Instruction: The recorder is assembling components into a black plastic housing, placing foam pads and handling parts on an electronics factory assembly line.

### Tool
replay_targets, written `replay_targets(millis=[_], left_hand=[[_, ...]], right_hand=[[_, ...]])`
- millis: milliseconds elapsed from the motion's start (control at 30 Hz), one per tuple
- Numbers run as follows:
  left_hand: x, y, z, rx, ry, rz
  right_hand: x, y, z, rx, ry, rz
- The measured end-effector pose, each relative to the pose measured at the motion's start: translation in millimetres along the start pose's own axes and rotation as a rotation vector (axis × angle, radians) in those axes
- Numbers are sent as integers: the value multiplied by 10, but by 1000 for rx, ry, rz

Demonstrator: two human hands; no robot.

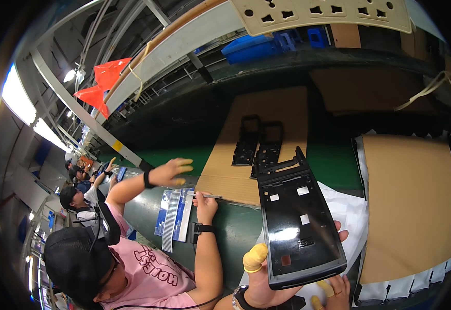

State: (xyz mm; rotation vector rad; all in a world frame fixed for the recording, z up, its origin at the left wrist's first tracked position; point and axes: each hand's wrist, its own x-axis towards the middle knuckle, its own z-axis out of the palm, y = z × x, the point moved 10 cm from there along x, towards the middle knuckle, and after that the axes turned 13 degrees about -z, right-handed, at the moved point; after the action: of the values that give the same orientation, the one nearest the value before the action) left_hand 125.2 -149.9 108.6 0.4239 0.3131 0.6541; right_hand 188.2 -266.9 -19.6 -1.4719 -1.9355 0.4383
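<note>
My left hand (pixel 259 284) is closed around a black plastic housing (pixel 298 227), a rectangular shell with a frame-like opening at its far end. The thumb, in a yellow finger cot, presses its left edge, and fingertips show at its right side. The housing is tilted up, with small white pads and a glossy panel on its face. Below its near right corner is my right hand (pixel 335 293), partly cut off by the lower edge. Its fingers, some in yellow cots, are bent and apart over a white sheet (pixel 347 209), with nothing visible between them.
Two similar black housings (pixel 269 142) lie on a cardboard sheet (pixel 287 106) ahead. At right stands a cardboard-covered stack (pixel 411 206) with white liners. On the left a co-worker in pink (pixel 153 274) holds tweezers (pixel 207 196) beside a label strip (pixel 170 222). A power strip (pixel 329 15) hangs above.
</note>
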Motion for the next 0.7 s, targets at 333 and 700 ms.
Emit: replay_targets(millis=[333,700], left_hand=[[35,54,-129,-49,-1,-11],[26,57,-171,-62,15,-15]], right_hand=[[-13,-15,28,-56,17,-14],[6,-31,7,-59,14,-14]])
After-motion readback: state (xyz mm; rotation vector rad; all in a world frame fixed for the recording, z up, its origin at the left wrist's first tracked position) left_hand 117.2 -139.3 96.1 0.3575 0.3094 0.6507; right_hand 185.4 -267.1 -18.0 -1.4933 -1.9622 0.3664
